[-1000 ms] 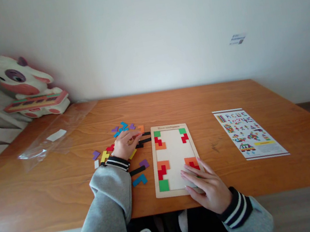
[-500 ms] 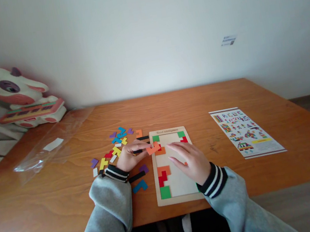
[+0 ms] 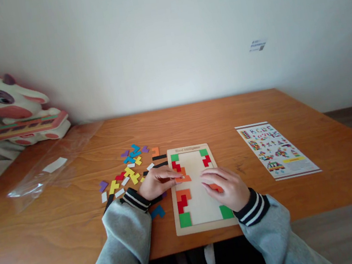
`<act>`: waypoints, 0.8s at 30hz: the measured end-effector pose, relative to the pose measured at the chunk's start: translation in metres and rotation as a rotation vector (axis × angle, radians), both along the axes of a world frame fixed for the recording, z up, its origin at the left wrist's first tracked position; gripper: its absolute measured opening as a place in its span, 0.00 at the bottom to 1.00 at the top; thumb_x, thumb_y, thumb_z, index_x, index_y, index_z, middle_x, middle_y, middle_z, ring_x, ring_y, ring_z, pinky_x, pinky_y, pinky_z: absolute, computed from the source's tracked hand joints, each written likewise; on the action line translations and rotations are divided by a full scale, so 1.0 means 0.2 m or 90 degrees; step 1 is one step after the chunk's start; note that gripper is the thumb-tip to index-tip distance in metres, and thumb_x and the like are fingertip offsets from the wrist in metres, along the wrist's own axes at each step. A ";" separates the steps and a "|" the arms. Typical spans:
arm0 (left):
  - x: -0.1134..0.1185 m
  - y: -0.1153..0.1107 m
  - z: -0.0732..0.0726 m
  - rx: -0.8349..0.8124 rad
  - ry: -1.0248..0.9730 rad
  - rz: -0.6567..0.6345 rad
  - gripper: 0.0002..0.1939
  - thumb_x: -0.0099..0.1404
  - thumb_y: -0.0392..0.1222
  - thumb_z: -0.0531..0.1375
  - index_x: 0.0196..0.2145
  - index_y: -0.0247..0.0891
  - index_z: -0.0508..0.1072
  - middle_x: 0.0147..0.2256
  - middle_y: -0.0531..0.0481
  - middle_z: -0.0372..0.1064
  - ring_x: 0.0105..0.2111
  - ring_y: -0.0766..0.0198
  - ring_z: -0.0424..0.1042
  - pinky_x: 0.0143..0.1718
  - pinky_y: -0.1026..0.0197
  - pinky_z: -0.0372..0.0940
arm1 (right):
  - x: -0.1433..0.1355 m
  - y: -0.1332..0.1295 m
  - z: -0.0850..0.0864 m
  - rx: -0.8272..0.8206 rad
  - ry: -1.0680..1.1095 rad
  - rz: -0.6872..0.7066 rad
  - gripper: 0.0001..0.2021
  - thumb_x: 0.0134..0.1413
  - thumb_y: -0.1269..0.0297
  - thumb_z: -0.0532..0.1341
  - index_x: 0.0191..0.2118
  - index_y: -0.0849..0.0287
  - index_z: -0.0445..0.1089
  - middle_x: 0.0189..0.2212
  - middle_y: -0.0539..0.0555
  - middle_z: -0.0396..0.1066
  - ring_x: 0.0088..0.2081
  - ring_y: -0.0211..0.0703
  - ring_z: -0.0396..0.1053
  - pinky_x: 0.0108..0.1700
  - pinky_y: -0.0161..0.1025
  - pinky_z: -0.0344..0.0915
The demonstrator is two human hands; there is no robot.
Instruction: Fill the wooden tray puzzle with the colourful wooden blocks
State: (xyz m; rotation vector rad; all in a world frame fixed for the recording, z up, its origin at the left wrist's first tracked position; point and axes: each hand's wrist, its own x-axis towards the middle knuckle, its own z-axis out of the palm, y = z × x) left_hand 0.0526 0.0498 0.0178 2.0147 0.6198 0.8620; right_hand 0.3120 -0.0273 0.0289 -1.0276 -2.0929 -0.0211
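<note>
The left hand point(image 3: 156, 185) pinches an orange piece point(image 3: 184, 178) between its fingertips, against the left inner edge of the wooden puzzle board point(image 3: 202, 225). At 3 o'clock of it the right hand point(image 3: 227, 186) lies flat and relaxed on the board. Loose coloured pieces point(image 3: 128, 171) lie at 10 o'clock, a printed sheet point(image 3: 275, 149) at 2 o'clock.
</note>
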 end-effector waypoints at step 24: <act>0.06 -0.02 -0.05 0.042 0.085 0.147 0.12 0.68 0.45 0.60 0.41 0.36 0.78 0.35 0.44 0.75 0.28 0.67 0.71 0.27 0.66 0.65 | 0.13 0.06 -0.18 -0.005 -0.024 -0.052 0.11 0.64 0.71 0.58 0.46 0.55 0.76 0.39 0.55 0.76 0.41 0.41 0.75 0.46 0.39 0.74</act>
